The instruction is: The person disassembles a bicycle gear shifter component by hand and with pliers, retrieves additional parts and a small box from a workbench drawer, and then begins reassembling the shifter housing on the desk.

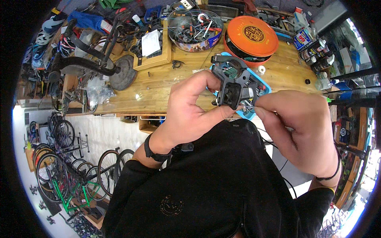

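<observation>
A cluttered wooden workbench (158, 89) fills the room's middle; left of it, bicycles (63, 158) stand on a pale floor (105, 135) in bright daylight.

Both forearms rise from six o'clock, wrists bent inward. Left hand (190, 107) curls at center, thumb pointing three o'clock; right hand (299, 125), at three o'clock, pinches its fingertips (260, 106) toward nine.

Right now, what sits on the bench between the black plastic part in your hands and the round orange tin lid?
In the head view, between the black plastic part and the round orange tin lid lie a blue tray's rim and a small white ring on the wooden bench.
</observation>
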Motion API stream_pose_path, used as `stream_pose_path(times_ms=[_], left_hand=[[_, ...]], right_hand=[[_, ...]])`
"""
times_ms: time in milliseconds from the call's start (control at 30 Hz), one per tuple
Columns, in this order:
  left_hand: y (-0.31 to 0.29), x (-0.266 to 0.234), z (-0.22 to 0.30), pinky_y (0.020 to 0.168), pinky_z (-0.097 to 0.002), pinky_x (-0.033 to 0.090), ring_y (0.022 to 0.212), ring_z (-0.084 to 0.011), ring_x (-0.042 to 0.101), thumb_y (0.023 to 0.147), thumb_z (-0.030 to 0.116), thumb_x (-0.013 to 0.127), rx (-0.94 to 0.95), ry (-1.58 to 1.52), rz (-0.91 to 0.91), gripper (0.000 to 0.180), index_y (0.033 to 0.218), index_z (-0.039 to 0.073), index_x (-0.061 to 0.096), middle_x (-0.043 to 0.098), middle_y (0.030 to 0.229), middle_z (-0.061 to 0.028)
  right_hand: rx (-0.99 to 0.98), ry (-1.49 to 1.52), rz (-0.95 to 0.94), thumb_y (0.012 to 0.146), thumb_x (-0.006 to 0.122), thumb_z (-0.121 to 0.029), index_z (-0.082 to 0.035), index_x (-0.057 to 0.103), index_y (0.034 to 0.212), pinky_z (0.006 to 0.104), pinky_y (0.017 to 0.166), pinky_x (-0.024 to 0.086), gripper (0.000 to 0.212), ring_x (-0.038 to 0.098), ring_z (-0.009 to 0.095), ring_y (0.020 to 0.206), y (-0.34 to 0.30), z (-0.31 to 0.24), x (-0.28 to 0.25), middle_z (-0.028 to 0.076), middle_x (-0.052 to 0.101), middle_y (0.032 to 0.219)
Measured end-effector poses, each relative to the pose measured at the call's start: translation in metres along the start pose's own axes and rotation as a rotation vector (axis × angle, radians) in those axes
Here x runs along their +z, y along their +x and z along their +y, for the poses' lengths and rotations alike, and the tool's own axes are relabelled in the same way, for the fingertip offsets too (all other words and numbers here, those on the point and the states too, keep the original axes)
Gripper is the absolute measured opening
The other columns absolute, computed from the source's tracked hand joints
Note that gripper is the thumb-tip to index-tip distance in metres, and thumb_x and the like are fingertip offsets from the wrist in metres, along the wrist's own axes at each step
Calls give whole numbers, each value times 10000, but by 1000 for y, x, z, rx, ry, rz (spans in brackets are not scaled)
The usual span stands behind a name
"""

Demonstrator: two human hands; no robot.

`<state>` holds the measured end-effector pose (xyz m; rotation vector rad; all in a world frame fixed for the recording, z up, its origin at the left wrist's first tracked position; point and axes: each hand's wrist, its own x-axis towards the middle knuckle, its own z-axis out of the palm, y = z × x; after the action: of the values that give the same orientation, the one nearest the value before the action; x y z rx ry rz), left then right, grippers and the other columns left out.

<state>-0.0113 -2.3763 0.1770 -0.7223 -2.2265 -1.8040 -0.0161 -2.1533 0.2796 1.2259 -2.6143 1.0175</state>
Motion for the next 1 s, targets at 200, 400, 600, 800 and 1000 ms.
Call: stream_pose_path(times_ms=[200, 400, 600, 800, 1000], left_hand=[[-2, -3, 5, 790, -257, 453, 856, -83, 552, 708, 18, 866, -32, 155, -5, 361, 912, 13, 568, 644, 937, -37], [-10, -13, -23, 830, -269, 486, 888, -110, 615, 734, -20, 834, -219, 23, 70, 327, 950, 9, 589, 677, 946, -49], [-51, -27, -111, 775, -264, 490, 826, -96, 600, 802, 38, 800, -519, -135, 262, 241, 890, 4, 578, 666, 884, -47], [-107, -22, -158, 790, -259, 511, 858, -99, 631, 833, -17, 760, -822, -254, 323, 218, 947, -1, 575, 685, 952, -65], [-142, -25, -184, 830, -261, 485, 885, -93, 608, 822, -32, 757, -968, -192, 236, 231, 984, 4, 596, 683, 968, -41]], right_hand=[[230, 204, -85, 871, 652, 19, 18, 658, 866, 255, 457, 300, 8, 408, 101, 477, 2, 6, 4, 40, 508, 600], [395, 367, -65, 924, 644, -78, 30, 643, 912, 218, 519, 352, 108, 450, 32, 615, 5, 60, 29, -25, 570, 722], [696, 260, 57, 957, 584, -128, 44, 624, 989, 290, 647, 454, 179, 541, 118, 683, -71, 190, 111, 68, 611, 748], [958, 260, -57, 913, 643, -104, 38, 660, 1011, 335, 702, 507, 173, 652, 224, 741, -132, 232, 210, 156, 678, 823], [811, -5, 112, 849, 694, -87, -11, 697, 966, 404, 801, 513, 140, 644, 341, 881, -133, 261, 264, 164, 655, 915]])
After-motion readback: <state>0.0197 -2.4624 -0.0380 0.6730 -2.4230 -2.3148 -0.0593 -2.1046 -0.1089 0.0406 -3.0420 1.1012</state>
